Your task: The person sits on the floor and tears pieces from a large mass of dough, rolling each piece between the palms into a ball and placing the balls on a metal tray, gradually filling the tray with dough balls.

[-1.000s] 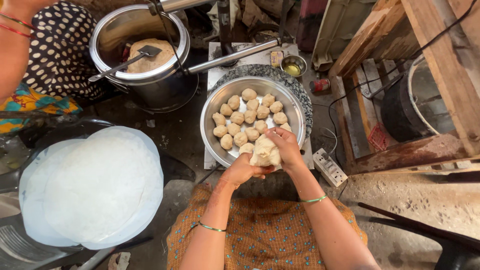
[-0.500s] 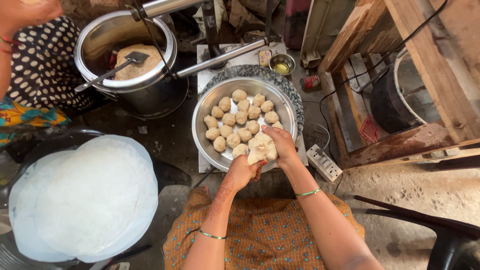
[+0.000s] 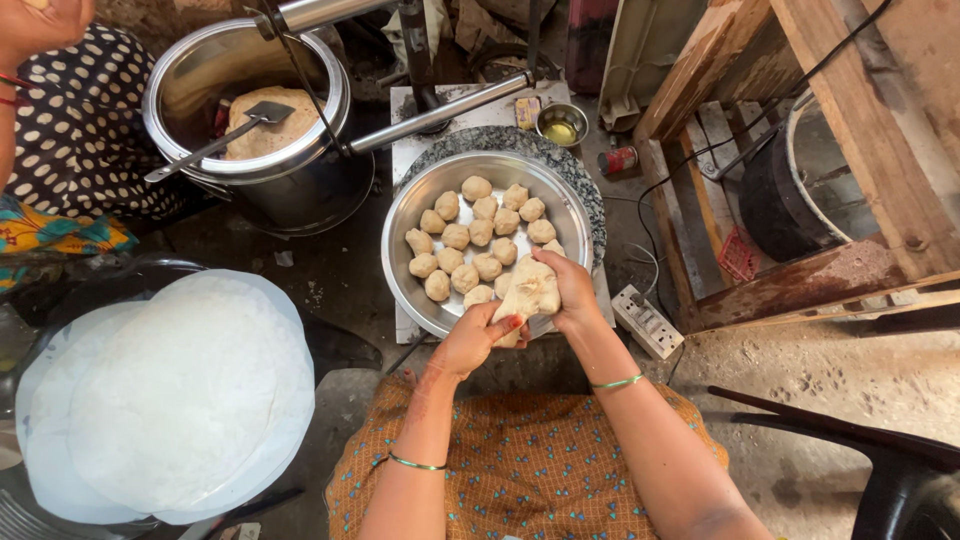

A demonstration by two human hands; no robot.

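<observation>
Pale dough lump sits gripped between the left hand and right hand, both closed on it, at the near rim of a steel basin of dough balls on the stone counter.

Green bangles, orange patterned dress

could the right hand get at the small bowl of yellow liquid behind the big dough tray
Probably not yet: the right hand and left hand both grip a dough lump, though only the dough tray separates it from the small bowl.
</observation>
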